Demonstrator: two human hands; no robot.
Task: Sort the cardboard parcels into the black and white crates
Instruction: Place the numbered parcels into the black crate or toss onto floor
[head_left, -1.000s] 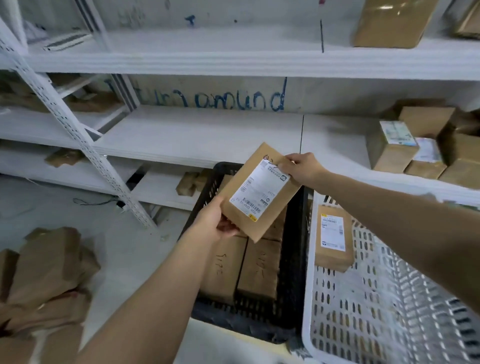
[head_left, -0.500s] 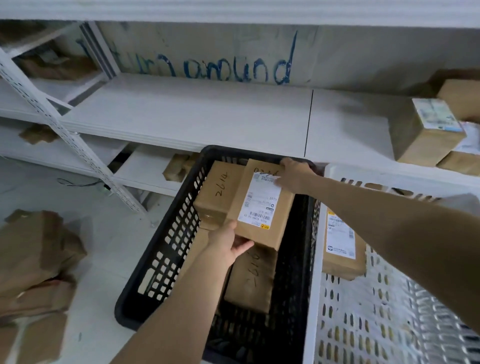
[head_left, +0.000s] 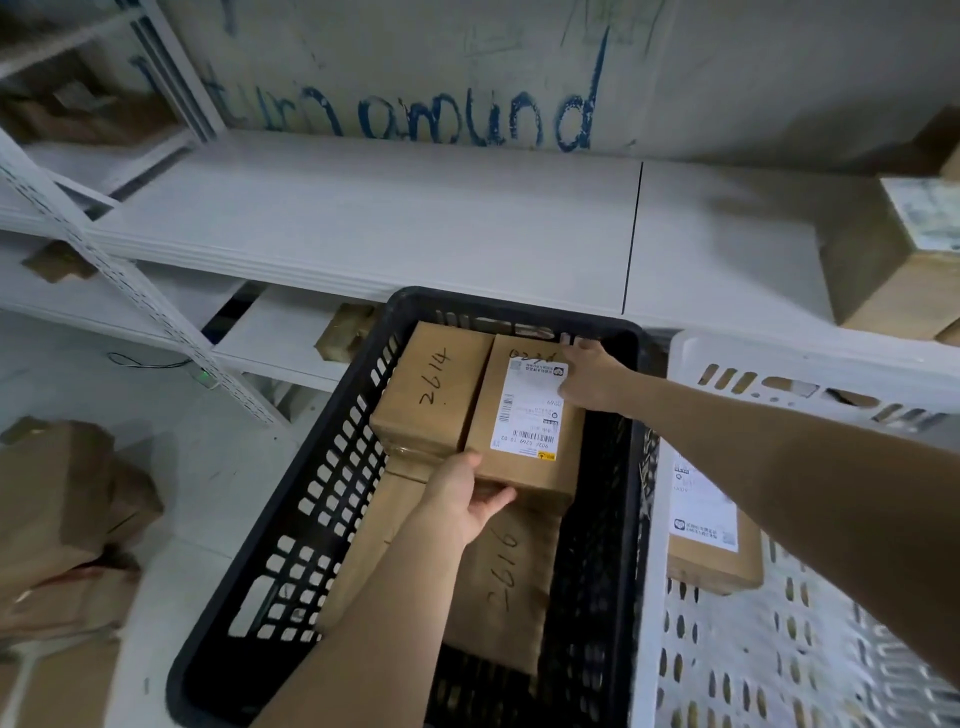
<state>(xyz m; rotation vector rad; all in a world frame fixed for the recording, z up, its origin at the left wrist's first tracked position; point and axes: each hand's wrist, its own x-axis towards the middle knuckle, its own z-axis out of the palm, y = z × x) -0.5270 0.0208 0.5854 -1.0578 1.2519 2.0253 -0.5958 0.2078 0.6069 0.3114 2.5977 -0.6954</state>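
Left grip holds the near left corner of the labelled parcel, with my fingers curled round its near edge. Right grip holds the far right corner of the same parcel, with my hand lying over the corner of the white label and my fingers bent over the far edge. Both grips are closed on this one parcel.

I hold the labelled parcel inside the black crate, at the crate's far right corner. It is label side up, with its long side running from the far edge toward the near edge. Handwritten digits show on its far end, but I cannot read them fully. Its left side lies against the parcel marked 2614, which sits at the far left corner of the crate. Its near end overlaps the parcel marked 2616, which lies lower, toward the near right of the crate. I cannot tell whether the labelled parcel rests with its full weight on what is below it.

The white crate stands just beside the black crate's right edge and contains a second labelled parcel against its left wall. A white shelf runs behind both crates, with a further parcel at its right end. Loose parcels lie on the floor at the left.
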